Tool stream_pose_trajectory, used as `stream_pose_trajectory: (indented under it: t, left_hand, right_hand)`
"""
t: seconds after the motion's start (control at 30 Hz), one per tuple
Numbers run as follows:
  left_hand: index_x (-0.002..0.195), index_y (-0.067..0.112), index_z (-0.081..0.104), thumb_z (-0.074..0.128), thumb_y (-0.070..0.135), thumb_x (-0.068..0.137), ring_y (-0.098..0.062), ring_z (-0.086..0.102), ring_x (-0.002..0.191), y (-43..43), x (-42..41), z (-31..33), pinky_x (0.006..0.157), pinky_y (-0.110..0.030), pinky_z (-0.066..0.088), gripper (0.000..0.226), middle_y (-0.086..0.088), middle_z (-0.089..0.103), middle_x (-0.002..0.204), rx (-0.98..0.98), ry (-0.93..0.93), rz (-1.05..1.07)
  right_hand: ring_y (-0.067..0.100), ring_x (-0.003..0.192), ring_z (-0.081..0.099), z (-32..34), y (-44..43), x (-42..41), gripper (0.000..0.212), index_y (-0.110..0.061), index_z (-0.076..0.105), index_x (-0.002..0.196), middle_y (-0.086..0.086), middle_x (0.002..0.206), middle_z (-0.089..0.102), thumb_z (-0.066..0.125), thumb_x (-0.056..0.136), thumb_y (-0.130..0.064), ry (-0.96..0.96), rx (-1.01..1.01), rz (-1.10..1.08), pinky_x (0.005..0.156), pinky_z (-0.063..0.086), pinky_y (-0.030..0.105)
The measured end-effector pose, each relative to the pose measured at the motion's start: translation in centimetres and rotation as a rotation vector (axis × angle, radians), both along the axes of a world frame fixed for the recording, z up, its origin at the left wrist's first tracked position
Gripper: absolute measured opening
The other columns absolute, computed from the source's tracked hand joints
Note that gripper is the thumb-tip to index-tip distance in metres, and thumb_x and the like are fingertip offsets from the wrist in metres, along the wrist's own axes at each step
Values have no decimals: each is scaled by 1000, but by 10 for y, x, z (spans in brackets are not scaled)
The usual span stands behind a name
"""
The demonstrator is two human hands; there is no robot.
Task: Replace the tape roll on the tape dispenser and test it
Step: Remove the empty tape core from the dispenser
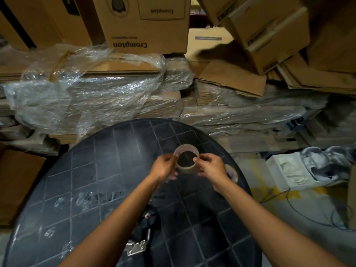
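Round dark table (107, 170), top moulded in a grid of squares: the landmark for all entries below.

Stacked flattened cartons under clear plastic wrap (92, 97): beyond the table's far edge. Upright "Crompton" carton (146, 26) above that stack.

White moulded foam packing (289, 170): on the floor, right of the table.

Tape dispenser (141, 236): lying on the table near its near edge, between the two forearms; dark body with metal cutter end toward the viewer; long axis roughly near-to-far.

Clear tape roll (186, 158): held above the table's far-right part, open core facing the camera, roll axis pointing up toward the viewer. Left hand (163, 168) pinches its left rim, right hand (211, 167) pinches its right rim; roll sits between the two sets of fingertips.

Second tape roll (232, 173): at the table's right edge, partly hidden behind the right hand.
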State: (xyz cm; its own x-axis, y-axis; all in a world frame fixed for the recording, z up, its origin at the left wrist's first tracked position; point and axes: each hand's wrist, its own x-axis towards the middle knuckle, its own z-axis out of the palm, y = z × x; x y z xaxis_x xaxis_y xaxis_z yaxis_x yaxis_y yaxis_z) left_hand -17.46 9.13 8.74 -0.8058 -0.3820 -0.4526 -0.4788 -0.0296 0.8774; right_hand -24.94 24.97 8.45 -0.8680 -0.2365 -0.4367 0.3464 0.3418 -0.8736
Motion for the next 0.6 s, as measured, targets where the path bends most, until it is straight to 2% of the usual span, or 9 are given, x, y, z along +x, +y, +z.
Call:
stream_pose_trajectory:
  t: [0.07,0.17,0.23,0.3,0.4,0.47,0.6]
  left_hand:
    - [109,15,66,51,33,97,-15,56,52,0,-24,-13,42,-22,48,26,2,65,70,-21,-6,-4]
    - [107,11,69,61,22,92,-7,42,42,-3,-56,-33,36,-17,34,20,12,57,49,-34,17,-17]
    - [106,10,70,67,17,88,-5,40,39,-4,-76,-48,35,-17,32,20,10,57,51,-4,-13,25]
    - [108,3,67,70,12,85,-7,45,43,-4,-97,-67,36,-18,37,25,-3,61,64,30,-53,109]
    - [105,0,67,67,5,85,-15,57,56,1,-122,-96,49,-24,51,20,-12,66,76,12,-85,203]
    - [99,3,69,67,6,85,-18,64,62,6,-134,-116,62,-34,59,15,-15,72,84,-109,-90,239]
    - [86,8,73,73,12,80,-23,70,71,13,-146,-137,73,-37,60,7,-12,74,82,-262,-75,352]
  right_hand:
    - [22,71,72,-11,-2,-28,25,-13,67,107,8,88,74,74,85,-21,9,83,44,59,59,31]
    - [22,63,73,-29,-7,-66,16,-21,66,95,6,74,74,71,83,-13,55,224,95,66,63,41]
    - [22,58,73,-43,-10,-88,10,-16,70,88,8,69,74,68,80,-11,74,310,129,69,63,42]
    - [22,55,73,-60,-14,-107,6,-11,73,81,10,65,74,67,79,-10,65,367,146,69,63,43]
    - [22,55,73,-86,-18,-129,5,-5,72,79,11,65,74,68,79,-8,20,410,157,68,63,42]
    - [24,61,74,-103,-21,-139,4,-4,71,79,12,66,74,73,77,-7,0,424,152,69,63,44]
    - [24,62,74,-119,-23,-151,18,-7,67,66,12,63,73,82,74,-13,-50,369,82,74,62,46]
